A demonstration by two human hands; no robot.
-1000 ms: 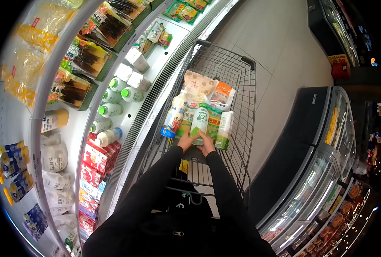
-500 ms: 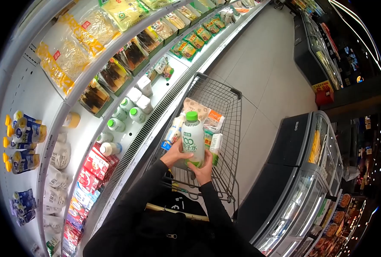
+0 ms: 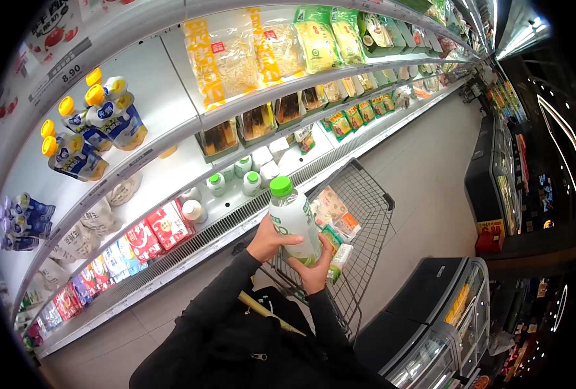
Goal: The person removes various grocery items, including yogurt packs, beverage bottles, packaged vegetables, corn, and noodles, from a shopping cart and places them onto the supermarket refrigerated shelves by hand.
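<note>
Both my hands hold one white plastic bottle (image 3: 292, 217) with a green cap, tilted slightly, above the near side of a wire shopping cart (image 3: 366, 259). My left hand (image 3: 268, 241) is wrapped round the bottle's left side, thumb across its front. My right hand (image 3: 314, 266) grips it low on the right, near the green base. Inside the cart lie a beige package (image 3: 329, 204), an orange and white packet (image 3: 347, 225) and a white and green carton (image 3: 341, 258). The bottle hides part of the cart's contents.
A refrigerated shelf runs along the left, with similar green-capped bottles (image 3: 252, 183), red cartons (image 3: 169, 225), yellow-capped pouches (image 3: 116, 120) and noodle bags (image 3: 233, 61). Dark freezer cases (image 3: 424, 288) stand on the right. The tiled aisle floor (image 3: 430, 162) stretches ahead.
My view has turned left toward the shelf, so shelf goods and cart appear further right. The bottle has rotated in my hands, its printed lettering now facing more to the side.
</note>
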